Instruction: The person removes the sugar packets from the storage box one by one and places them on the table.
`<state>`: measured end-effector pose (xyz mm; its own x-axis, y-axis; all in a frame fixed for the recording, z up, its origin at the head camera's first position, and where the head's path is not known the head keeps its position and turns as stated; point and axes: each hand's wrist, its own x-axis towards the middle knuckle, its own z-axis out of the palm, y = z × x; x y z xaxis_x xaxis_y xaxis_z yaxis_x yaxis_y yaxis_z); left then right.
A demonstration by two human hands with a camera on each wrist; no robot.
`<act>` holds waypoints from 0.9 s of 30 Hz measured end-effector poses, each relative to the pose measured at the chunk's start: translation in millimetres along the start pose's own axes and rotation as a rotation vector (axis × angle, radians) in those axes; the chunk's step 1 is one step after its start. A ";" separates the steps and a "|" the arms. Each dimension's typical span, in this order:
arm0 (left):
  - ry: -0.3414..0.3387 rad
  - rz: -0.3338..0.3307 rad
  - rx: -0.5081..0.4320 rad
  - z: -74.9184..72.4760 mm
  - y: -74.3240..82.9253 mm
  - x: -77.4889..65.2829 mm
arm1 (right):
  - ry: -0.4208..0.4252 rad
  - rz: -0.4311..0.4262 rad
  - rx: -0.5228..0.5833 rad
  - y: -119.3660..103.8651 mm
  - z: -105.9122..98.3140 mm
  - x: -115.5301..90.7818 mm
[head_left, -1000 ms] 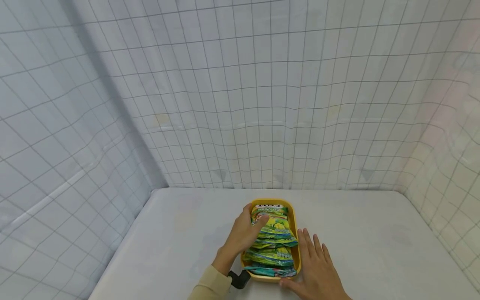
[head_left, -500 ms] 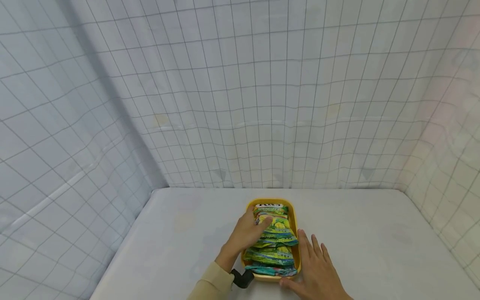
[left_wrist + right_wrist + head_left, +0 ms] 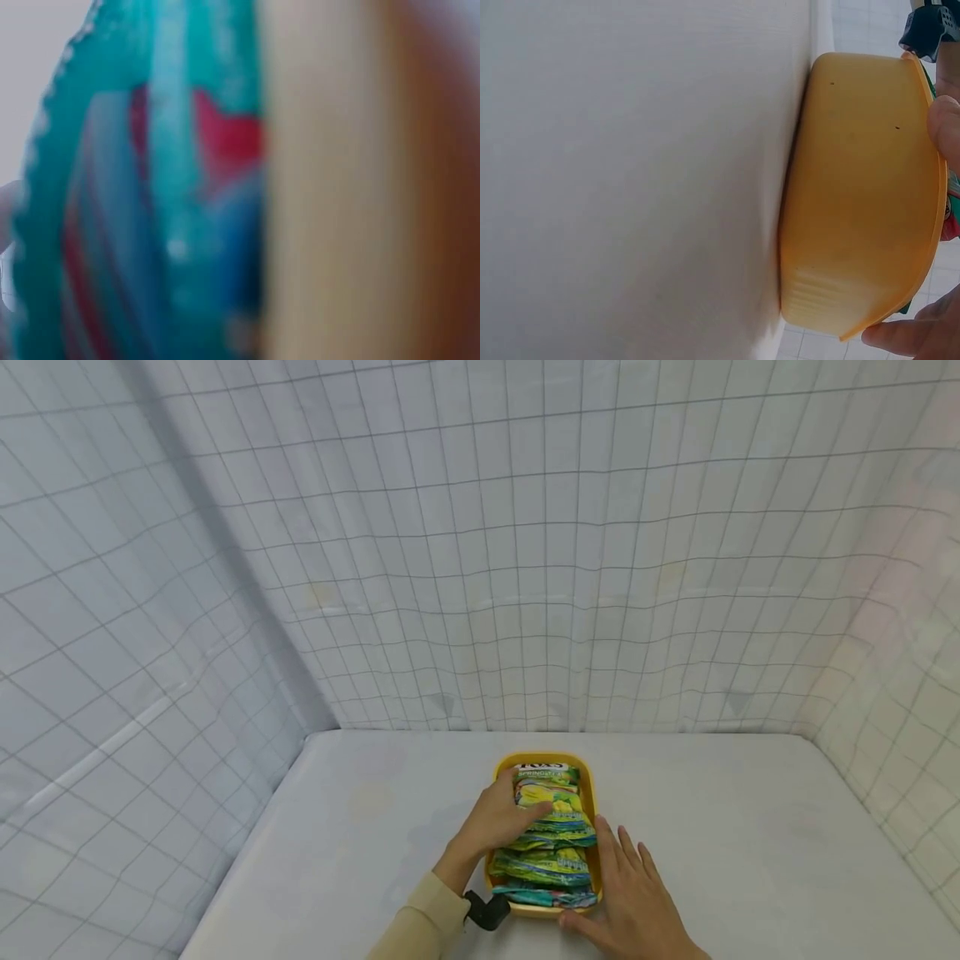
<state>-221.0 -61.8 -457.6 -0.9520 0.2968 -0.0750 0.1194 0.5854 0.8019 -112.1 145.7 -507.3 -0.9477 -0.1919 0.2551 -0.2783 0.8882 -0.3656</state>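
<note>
A yellow plastic tub (image 3: 592, 785) holds several green-and-yellow candy packets (image 3: 558, 810), one of them printed FOX'S. At its front end lies a teal packet (image 3: 547, 897), which fills much of the left wrist view up close. My left hand (image 3: 491, 818) reaches over the tub's left side, its fingers along the packets' left edge and its thumb stretched across their top. My right hand (image 3: 637, 902) lies along the right side, fingers straight by the rim and thumb near the front corner. In the right wrist view, fingertips (image 3: 900, 337) touch the tub's rim.
The tub stands on a white-covered table (image 3: 360, 860). Behind it rises a white, grid-lined cloth wall (image 3: 555, 568), with similar walls at left and right. A black wrist camera (image 3: 487, 910) sits by the tub's front left corner.
My left hand has shifted slightly right, its fingers moving from the tub's left rim inward onto the packets. My right hand has stayed nearly still at the right side.
</note>
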 end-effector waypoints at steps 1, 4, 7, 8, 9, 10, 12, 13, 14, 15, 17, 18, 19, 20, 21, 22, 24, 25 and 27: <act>-0.001 0.006 0.005 0.0 -0.4 0.4 | -0.002 0.003 0.002 -0.2 -0.4 -0.1; 0.001 0.015 0.014 -0.3 -0.3 0.6 | -0.008 0.009 0.006 -0.7 -0.9 -0.3; 0.007 0.019 0.022 -0.3 -0.5 0.3 | -0.012 0.010 0.009 -0.7 -0.3 0.1; 0.010 0.021 0.025 -0.3 -0.6 0.1 | -0.013 0.009 0.010 -0.6 0.0 0.3; 0.010 0.023 0.024 -0.2 -0.7 0.1 | -0.012 0.008 0.012 -0.5 0.3 0.5; 0.010 0.025 0.023 -0.1 -0.8 0.0 | -0.011 0.007 0.015 -0.4 0.6 0.6; 0.010 0.025 0.017 0.2 -0.9 0.3 | -0.004 0.002 0.019 -0.1 0.9 0.5; 0.011 0.024 0.013 0.3 -0.7 0.4 | 0.001 0.000 0.021 0.0 1.0 0.3; 0.012 0.020 0.010 0.3 -0.5 0.6 | 0.005 -0.002 0.023 0.1 1.1 0.2; 0.014 0.016 0.007 0.2 -0.3 0.9 | 0.010 -0.004 0.024 0.3 1.2 0.1; 0.017 0.003 0.004 0.0 0.1 1.5 | 0.017 -0.007 0.024 0.4 1.3 0.0; 0.019 -0.002 0.002 0.2 0.1 1.7 | 0.019 -0.007 0.023 0.4 1.2 -0.2; 0.021 -0.006 0.004 0.0 0.1 1.9 | 0.020 -0.006 0.024 0.4 1.3 -0.2; 0.023 -0.010 0.006 0.3 -0.2 2.1 | 0.021 -0.006 0.025 0.4 1.3 -0.2; 0.025 -0.012 0.009 0.4 -0.4 2.2 | 0.020 -0.005 0.026 0.3 1.3 -0.3; 0.027 -0.016 0.008 0.7 -0.4 2.3 | 0.019 -0.004 0.027 0.2 1.4 -0.3; 0.030 -0.018 0.005 1.4 -0.3 2.4 | 0.018 -0.002 0.032 -0.1 1.5 -0.5; 0.030 -0.018 -0.001 1.5 0.2 2.3 | 0.017 -0.001 0.035 -0.2 1.6 -0.5; 0.023 -0.014 -0.016 2.2 1.4 1.8 | 0.014 0.002 0.039 -0.5 1.7 -0.6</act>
<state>-222.0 -58.8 -457.9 -0.9599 0.2707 -0.0727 0.1013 0.5770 0.8105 -111.7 144.7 -508.8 -0.9460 -0.1843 0.2668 -0.2828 0.8715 -0.4007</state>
